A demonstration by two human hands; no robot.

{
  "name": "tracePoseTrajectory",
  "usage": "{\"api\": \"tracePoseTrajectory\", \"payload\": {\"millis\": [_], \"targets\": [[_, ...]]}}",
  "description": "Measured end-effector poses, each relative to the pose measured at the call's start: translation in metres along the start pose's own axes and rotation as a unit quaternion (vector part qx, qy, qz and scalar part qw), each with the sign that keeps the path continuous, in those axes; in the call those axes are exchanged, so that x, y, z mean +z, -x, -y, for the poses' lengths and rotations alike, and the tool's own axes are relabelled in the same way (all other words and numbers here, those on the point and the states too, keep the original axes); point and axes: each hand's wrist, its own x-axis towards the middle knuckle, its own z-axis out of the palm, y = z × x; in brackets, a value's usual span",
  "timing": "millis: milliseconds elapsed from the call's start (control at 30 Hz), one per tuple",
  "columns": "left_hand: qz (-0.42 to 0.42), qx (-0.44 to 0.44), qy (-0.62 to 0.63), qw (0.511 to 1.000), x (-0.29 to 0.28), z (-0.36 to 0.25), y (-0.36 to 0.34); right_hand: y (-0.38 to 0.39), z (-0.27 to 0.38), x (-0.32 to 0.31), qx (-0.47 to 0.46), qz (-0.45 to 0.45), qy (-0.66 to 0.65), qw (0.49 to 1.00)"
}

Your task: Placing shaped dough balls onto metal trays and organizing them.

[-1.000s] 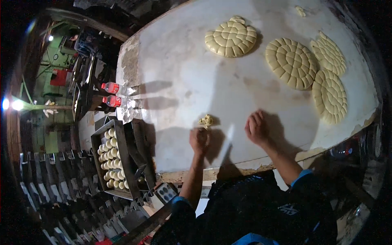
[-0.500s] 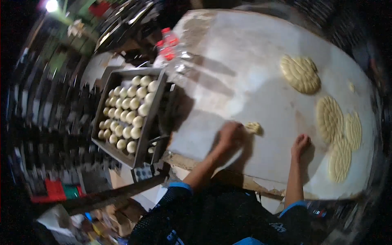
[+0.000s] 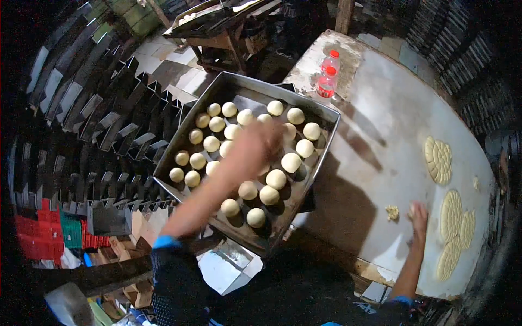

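My left hand [image 3: 260,144] reaches over a metal tray [image 3: 333,120] of round dough balls [image 3: 291,162]. It is smeared by motion and covers some balls near the tray's middle; its fingers and anything in them cannot be made out. On the pale table, my right hand [image 3: 418,218] is low at the surface, its fingers blurred. Just left of it lies a small crumpled scrap of dough [image 3: 391,212]. Beyond it to the right are flat oval dough pieces with ridged surfaces: one farther back [image 3: 438,160], and a touching group [image 3: 451,216] nearer.
Two clear bottles with red caps [image 3: 327,82] stand at the table's far left corner. Stacked dark metal trays [image 3: 103,117] fill the left side. Another tray on a wooden stand [image 3: 217,41] is behind. Red crates [image 3: 41,231] sit at lower left.
The view has swung left toward the tray. My left hand has left the dough scrap on the table and moved over the dough balls. My right hand is now close beside that scrap.
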Motion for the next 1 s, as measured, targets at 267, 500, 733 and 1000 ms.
{"api": "tracePoseTrajectory", "payload": {"millis": [267,500,733,1000], "targets": [[-0.069,-0.13,-0.1,0.984,0.023,0.238,-0.078,0.03,0.336,0.4,-0.687,0.17,-0.001,0.707],[-0.181,-0.066,-0.116,0.974,-0.048,0.1,-0.057,0.003,0.287,0.388,-0.62,0.197,0.123,0.75],[0.079,0.169,0.111,0.976,0.031,-0.127,-0.154,-0.036,0.103,0.161,-0.425,-0.076,0.02,0.902],[0.501,-0.012,0.387,0.774,0.441,-0.249,-0.276,0.017,-0.248,-0.078,-0.153,-0.187,0.21,0.947]]}}
